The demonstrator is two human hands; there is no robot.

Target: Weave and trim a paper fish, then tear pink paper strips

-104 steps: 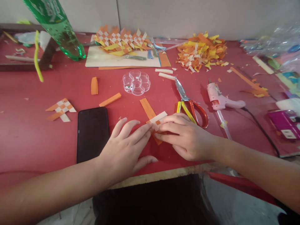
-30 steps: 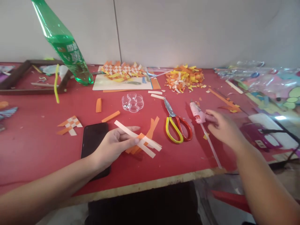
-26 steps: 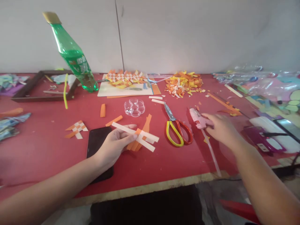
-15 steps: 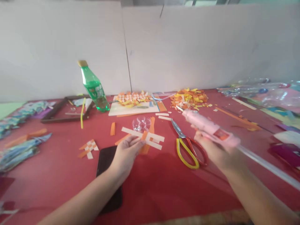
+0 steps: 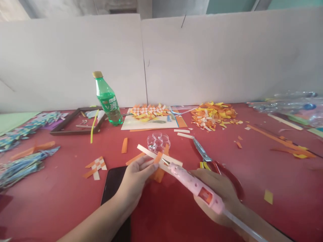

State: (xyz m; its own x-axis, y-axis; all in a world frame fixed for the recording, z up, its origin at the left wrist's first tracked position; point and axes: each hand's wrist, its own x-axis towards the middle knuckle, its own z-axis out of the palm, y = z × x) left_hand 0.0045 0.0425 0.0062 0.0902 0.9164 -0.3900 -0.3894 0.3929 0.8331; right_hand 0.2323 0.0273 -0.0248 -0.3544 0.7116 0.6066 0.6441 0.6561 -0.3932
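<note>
Orange-and-white paper-strip weave (image 5: 158, 157) is held up over the red tabletop (image 5: 161, 210), pinched in our left hand (image 5: 137, 174); crossing looks done, but its ends run long and loose, unlike the neat checkered orange-and-white paper piece (image 5: 98, 163) further left. Our right hand (image 5: 218, 188) grips the pink plastic glue gun (image 5: 186, 178), nozzle at the weave, contact unclear, so we'd call it mid-gluing, ends untrimmed. Red-and-yellow-handled metal scissors (image 5: 202, 149) sit partly behind our right hand, the flat black phone (image 5: 113, 183) under our left forearm, both crowding us.

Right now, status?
Left hand pinching orange-white paper strips. Right hand aiming pink plastic glue gun at them. Red-yellow-handled metal scissors partly behind right hand.
</note>
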